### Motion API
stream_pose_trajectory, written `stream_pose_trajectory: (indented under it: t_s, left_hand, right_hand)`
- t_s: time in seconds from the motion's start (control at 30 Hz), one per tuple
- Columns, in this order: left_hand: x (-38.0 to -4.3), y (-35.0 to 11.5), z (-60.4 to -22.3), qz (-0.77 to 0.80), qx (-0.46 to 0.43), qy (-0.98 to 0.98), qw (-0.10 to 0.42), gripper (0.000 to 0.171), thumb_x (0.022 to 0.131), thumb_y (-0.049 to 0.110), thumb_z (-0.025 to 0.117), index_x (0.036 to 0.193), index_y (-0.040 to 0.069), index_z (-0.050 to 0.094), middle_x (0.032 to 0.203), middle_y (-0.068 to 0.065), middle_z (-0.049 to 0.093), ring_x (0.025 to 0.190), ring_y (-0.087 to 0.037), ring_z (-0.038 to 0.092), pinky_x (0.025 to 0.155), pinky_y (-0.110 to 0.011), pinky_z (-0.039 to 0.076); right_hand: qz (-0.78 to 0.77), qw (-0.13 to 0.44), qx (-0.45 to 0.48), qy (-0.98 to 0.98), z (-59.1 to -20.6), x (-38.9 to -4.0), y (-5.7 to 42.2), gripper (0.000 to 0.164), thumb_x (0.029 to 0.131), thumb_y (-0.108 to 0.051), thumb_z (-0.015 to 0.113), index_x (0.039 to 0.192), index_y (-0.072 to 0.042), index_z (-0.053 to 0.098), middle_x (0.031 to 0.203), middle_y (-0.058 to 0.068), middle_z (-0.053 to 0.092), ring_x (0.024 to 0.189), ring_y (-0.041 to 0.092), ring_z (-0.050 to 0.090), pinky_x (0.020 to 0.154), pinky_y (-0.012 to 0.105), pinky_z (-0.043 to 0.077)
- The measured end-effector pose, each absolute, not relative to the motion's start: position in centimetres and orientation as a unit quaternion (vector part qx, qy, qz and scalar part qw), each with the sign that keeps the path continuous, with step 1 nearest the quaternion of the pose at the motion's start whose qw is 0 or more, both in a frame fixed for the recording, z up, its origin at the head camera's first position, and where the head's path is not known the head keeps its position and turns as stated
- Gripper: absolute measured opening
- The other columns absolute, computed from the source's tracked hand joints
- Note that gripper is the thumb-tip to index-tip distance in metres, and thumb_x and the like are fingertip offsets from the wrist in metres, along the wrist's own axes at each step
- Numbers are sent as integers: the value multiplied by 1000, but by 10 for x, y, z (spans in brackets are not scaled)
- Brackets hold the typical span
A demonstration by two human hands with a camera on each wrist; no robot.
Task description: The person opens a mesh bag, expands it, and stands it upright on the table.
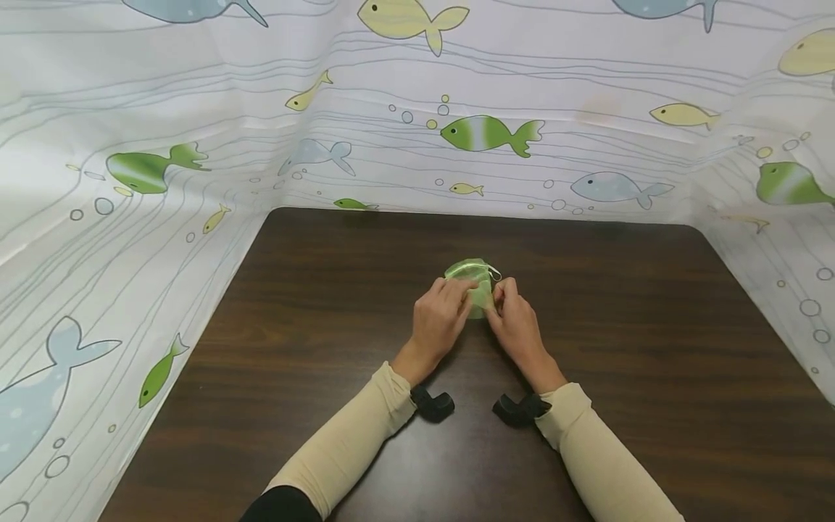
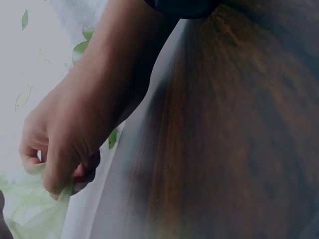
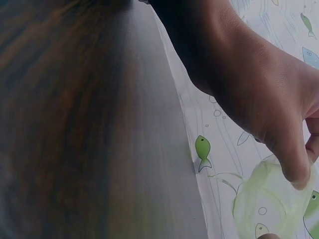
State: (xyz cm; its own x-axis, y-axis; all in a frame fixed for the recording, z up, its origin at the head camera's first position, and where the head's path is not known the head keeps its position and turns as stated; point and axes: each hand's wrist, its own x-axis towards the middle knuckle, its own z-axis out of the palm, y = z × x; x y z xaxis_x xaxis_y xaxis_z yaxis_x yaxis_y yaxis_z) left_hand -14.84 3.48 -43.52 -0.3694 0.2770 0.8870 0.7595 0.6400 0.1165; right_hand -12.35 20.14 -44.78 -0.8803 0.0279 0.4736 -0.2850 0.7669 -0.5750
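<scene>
A sheer light-green drawstring pouch (image 1: 480, 296) is held up over the far middle of the table, its pale cord looping out at the upper right. My left hand (image 1: 441, 316) pinches its left side between thumb and curled fingers; the left wrist view shows the thin green fabric (image 2: 42, 214) caught there. From the other side, my right hand (image 1: 517, 322) pinches the right edge. In the right wrist view the right thumb presses on the see-through pouch (image 3: 254, 201), with cord ends trailing to its left. Whether anything lies inside the pouch I cannot tell.
The dark wooden table (image 1: 313, 304) spreads under both arms. A white curtain with fish prints (image 1: 391, 167) hangs behind the table and along its left and right sides. Black wrist mounts (image 1: 433, 406) sit on the cuffs of both beige sleeves.
</scene>
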Motion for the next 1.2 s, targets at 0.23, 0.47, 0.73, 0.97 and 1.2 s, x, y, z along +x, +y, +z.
stream_pose_trajectory:
  t_s: [0.23, 0.47, 0.73, 0.97, 1.2]
  left_hand:
    - [-149, 32, -436, -265, -321, -797, 438, 20, 92, 5, 77, 110, 9, 69, 81, 0, 68, 67, -16, 54, 50, -23, 44]
    - [-150, 32, -440, -258, -294, -819, 421, 37, 81, -2, 75, 116, 8, 65, 68, 2, 52, 57, -10, 42, 45, -17, 24]
    - [-148, 32, -437, -300, -316, -796, 420, 34, 86, 8, 74, 118, 5, 62, 77, -2, 59, 63, -15, 51, 43, -24, 37]
    - [-142, 33, -443, -440, -247, -835, 220, 41, 94, 42, 58, 117, 9, 54, 91, -7, 66, 63, -12, 50, 52, -25, 38]
    - [-145, 35, -444, -585, -204, -780, 91, 30, 111, 32, 43, 113, 9, 62, 89, -9, 65, 68, -10, 50, 64, -26, 41]
  right_hand:
    - [349, 235, 56, -905, -448, -124, 202, 25, 94, 0, 66, 97, -7, 42, 69, 1, 42, 60, 16, 40, 59, 33, 34]
    - [345, 255, 47, -902, -450, -123, 207, 21, 100, -5, 62, 96, -8, 42, 68, 0, 42, 60, 15, 40, 57, 32, 34]
    - [363, 248, 48, -897, -448, -124, 208, 20, 100, -3, 60, 97, -7, 40, 71, 3, 45, 60, 15, 41, 57, 29, 34]
    - [445, 294, 11, -846, -447, -124, 208, 23, 106, -9, 57, 94, -4, 37, 72, 5, 39, 60, 12, 36, 57, 24, 30]
    - [414, 331, 37, -847, -449, -126, 211, 26, 105, -11, 61, 94, -4, 38, 82, 12, 58, 63, 13, 41, 58, 26, 32]
